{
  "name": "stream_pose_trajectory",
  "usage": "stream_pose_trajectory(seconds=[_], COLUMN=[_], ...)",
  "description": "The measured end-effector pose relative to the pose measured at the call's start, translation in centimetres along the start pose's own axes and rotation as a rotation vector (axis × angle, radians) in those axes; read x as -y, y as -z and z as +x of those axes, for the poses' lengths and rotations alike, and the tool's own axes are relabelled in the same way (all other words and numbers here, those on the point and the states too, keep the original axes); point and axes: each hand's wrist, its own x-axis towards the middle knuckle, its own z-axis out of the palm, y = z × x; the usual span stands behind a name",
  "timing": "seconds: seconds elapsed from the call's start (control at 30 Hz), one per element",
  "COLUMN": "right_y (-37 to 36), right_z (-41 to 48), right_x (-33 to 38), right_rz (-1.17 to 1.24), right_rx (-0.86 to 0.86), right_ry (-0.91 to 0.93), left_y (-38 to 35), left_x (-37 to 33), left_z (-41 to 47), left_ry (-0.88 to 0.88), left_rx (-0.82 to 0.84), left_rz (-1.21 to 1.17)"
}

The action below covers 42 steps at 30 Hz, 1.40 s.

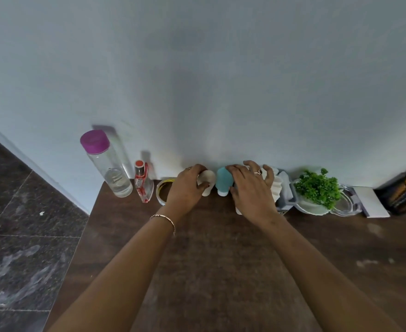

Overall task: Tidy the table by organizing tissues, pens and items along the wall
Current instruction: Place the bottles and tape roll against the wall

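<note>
While both forearms are stretching across the table (216, 259), I am logging from the near side outward. Left hand (185, 190) is curling its fingers round the small white bottle (208, 184). Right hand (252, 192) is spreading its fingers over the teal bottle (224, 182) and the folded tissues (278, 190); the thumb is hiding, so I cannot tell whether it is gripping. Both bottles are sitting mid-row at the table's far edge, against the wall. I am judging them light, probably squashy and tippy; holding low round the body is looking safest.
</note>
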Motion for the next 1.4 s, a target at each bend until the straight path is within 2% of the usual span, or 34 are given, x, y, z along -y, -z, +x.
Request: stream_pose_trajectory(seconds=[0.6,0.87,0.97,1.1,1.17,1.2,1.27,1.33,1.4], right_y=[-1.0,-0.1,0.8,1.3,0.7,0.2,-0.8,-1.8,-2.7], right_z=[2.2,2.1,1.2,-1.2,-2.3,-2.7,-3.2,-3.2,-2.8], right_x=[0.4,0.8,1.4,3.8,5.2,6.0,7.3,8.4,9.3], right_rz=[0.050,0.040,0.093,0.153,0.188,0.200,0.200,0.182,0.172], right_rx=[-0.040,0.030,-0.065,-0.255,-0.233,-0.184,-0.061,0.056,0.156], right_ry=[-0.008,0.004,0.007,0.034,0.109,0.152,0.212,0.254,0.302], left_y=[1.5,2.0,2.3,3.8,5.1,5.8,7.2,8.2,9.0], left_x=[1.2,1.5,1.2,1.7,3.0,3.6,4.6,5.3,5.4], left_z=[0.8,-0.2,-2.2,-5.4,-6.1,-6.1,-5.6,-4.6,-3.5], left_ry=[0.016,0.068,0.093,0.130,0.219,0.280,0.343,0.296,0.258], left_rx=[0.024,0.002,-0.113,-0.483,-0.624,-0.642,-0.552,-0.364,-0.219], left_rz=[0.038,-0.009,-0.061,-0.123,-0.080,-0.056,0.036,0.171,0.192])
